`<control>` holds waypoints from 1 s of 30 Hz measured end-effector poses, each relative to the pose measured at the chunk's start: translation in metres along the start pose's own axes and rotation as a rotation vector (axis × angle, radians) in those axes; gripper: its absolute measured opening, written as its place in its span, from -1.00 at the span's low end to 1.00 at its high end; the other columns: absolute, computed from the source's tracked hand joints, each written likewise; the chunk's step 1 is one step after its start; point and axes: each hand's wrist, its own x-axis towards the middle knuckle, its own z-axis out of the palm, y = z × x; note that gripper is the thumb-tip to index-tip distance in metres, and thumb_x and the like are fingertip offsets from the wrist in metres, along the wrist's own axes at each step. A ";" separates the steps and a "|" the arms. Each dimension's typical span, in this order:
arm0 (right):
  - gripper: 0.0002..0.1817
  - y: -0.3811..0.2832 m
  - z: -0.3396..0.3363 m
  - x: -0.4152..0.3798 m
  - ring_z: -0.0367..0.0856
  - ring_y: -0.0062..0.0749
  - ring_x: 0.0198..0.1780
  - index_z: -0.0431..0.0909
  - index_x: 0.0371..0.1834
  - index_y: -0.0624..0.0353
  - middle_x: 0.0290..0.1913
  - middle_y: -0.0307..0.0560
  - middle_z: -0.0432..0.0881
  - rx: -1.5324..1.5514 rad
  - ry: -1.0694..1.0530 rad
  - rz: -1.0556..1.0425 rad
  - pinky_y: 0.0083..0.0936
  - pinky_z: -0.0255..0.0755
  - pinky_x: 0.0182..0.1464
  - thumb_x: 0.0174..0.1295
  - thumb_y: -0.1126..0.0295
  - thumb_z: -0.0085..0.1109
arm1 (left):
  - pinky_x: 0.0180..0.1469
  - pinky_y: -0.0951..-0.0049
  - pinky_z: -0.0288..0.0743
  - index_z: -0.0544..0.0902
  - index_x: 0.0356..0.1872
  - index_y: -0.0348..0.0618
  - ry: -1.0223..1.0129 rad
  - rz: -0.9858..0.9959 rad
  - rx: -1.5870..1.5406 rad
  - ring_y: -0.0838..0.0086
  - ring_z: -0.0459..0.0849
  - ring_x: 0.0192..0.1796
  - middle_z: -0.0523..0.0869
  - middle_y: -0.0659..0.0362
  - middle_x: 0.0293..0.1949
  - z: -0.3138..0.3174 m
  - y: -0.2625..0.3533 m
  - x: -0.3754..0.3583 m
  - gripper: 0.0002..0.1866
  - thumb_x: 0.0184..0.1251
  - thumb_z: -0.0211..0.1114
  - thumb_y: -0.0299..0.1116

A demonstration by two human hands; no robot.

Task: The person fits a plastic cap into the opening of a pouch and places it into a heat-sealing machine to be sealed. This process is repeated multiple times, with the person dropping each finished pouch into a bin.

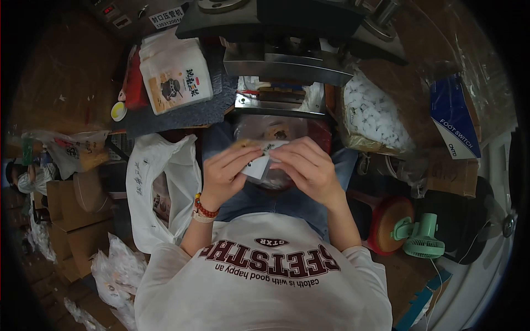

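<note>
A small printed plastic pouch (256, 167), white and partly clear, is between my two hands above my lap. My left hand (227, 166) pinches its left side, and my right hand (307, 164) grips its upper right edge with bent fingers. Fingers cover much of the pouch, and its top is slightly blurred. Just beyond my hands, a clear plastic bag (251, 128) holds a similar printed pouch. A stack of printed pouches (178, 77) lies on the grey mat (160, 122) to the far left of my hands.
A press-like machine (287, 67) with a metal front stands ahead. At right are a container of small white plastic pieces (372, 110), a blue FOOT SWITCH box (454, 118), a red-rimmed stool (393, 223) and a green fan (424, 237). An open white bag (144, 196) hangs at left.
</note>
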 end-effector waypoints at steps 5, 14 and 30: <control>-0.58 0.014 0.000 -0.001 0.59 -0.20 -0.13 0.61 -0.03 0.26 -0.11 -0.06 0.65 -0.002 0.127 0.236 -0.40 0.45 0.00 -0.02 0.45 0.42 | -0.34 0.53 0.58 0.72 -0.16 -0.21 -0.173 -0.347 -0.413 0.52 0.73 -0.37 0.76 0.18 -0.29 0.040 -0.013 -0.004 -0.78 0.16 0.32 -0.44; -0.79 0.075 -0.068 -0.012 0.57 -0.10 -0.04 0.62 -0.11 0.26 -0.10 0.03 0.65 -0.341 0.378 0.755 -0.33 0.46 -0.03 0.23 0.42 0.21 | -0.27 0.54 0.65 0.66 -0.20 -0.43 -0.028 -0.936 -1.266 0.50 0.76 -0.28 0.76 0.03 -0.22 0.067 -0.037 0.074 -0.68 0.33 0.33 -0.27; -0.80 0.044 -0.031 -0.027 0.64 -0.38 -0.08 0.38 -0.01 0.32 -0.09 0.09 0.64 0.645 0.553 0.578 -0.51 0.49 0.04 0.34 0.59 0.08 | 0.37 0.04 0.15 0.37 0.35 0.02 -0.204 -0.197 0.620 0.25 0.37 0.39 0.40 0.15 0.37 -0.027 -0.117 0.001 -0.27 0.09 0.36 -0.16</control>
